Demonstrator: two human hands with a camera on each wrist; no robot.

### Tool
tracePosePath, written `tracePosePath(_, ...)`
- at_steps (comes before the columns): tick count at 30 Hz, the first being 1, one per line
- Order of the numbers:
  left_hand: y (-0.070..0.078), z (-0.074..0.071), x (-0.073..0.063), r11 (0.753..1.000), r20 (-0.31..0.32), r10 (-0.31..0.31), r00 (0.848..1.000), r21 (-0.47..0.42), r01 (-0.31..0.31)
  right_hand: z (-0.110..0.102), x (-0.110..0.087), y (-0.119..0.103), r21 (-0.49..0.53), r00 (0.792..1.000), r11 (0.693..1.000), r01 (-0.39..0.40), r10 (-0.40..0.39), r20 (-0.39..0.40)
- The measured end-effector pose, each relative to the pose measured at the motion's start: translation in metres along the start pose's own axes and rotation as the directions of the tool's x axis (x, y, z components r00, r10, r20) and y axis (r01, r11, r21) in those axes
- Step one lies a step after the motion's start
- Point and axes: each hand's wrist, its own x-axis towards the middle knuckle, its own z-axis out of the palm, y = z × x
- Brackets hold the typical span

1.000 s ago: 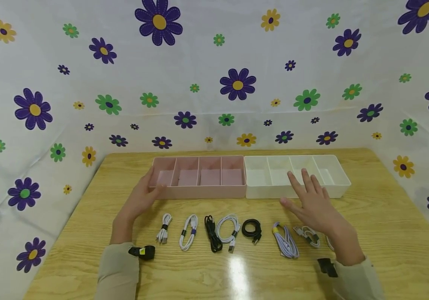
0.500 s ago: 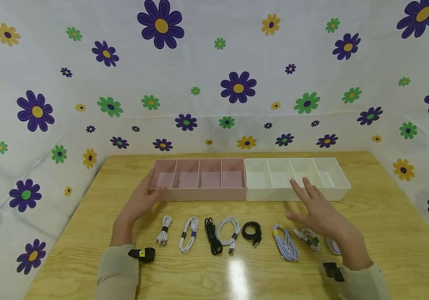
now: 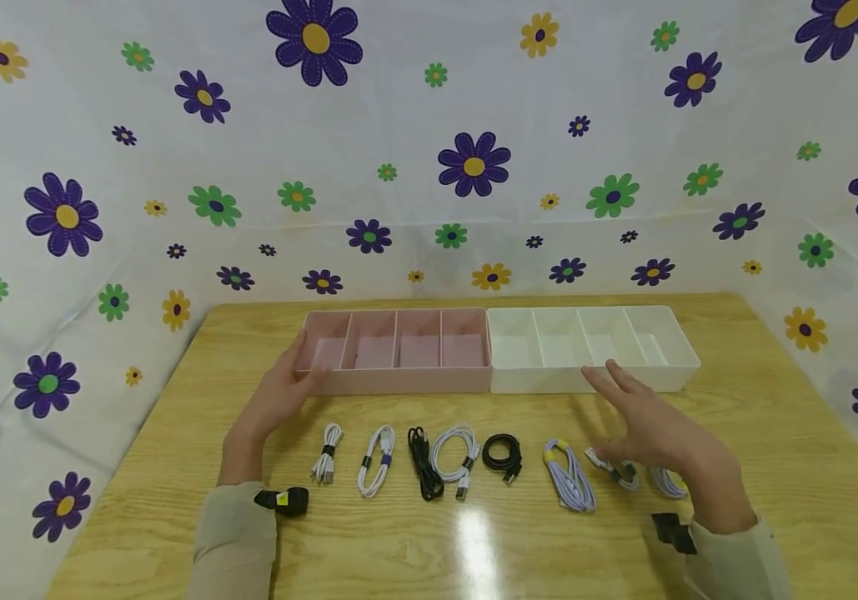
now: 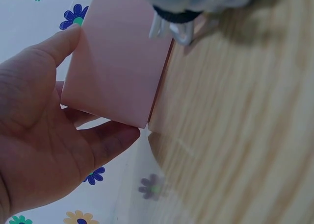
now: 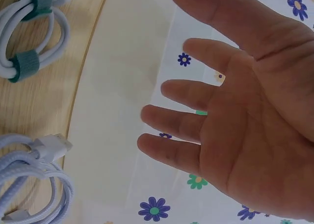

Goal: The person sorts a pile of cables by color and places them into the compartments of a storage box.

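Observation:
My left hand (image 3: 274, 396) holds the left end of a pink divided box (image 3: 406, 382), thumb at its front and fingers round the end; the left wrist view shows fingertips by its lower edge. My right hand (image 3: 657, 429) hovers with spread fingers in front of the white divided box (image 3: 549, 380), touching nothing visible. Beneath it lies a white cable with green ties (image 5: 24, 66), partly hidden in the head view. Nearby are a coiled lavender cable (image 3: 573, 482) and another pale cable (image 3: 670, 483), partly covered by the right wrist.
Along the wooden table (image 3: 368, 550) lie a white cable (image 3: 328, 452), a second white cable (image 3: 376, 482), a long black cable (image 3: 426, 471), a looped white cable (image 3: 436, 457) and a round black cable (image 3: 490, 454). A flowered cloth (image 3: 398, 108) stands behind the boxes.
My right hand has drawn back from above the white box, toward me and slightly right, and turned more sideways. The left hand keeps its place on the pink box.

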Motion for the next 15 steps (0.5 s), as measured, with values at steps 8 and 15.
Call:
tracePosePath(8, 0.001, -0.0022, -0.0013, 1.0, -0.003, -0.019, 1.0, 0.017, 0.019, 0.0, 0.0046, -0.0024, 0.017, 0.992, 0.999, -0.047, 0.044, 0.116)
tracePosePath(15, 0.0018, -0.0015, -0.0014, 0.999, 0.003, -0.027, 1.0, 0.019, 0.027, 0.0039, 0.0059, 0.0038, 0.052, 0.984, 0.994, -0.099, 0.09, 0.151)
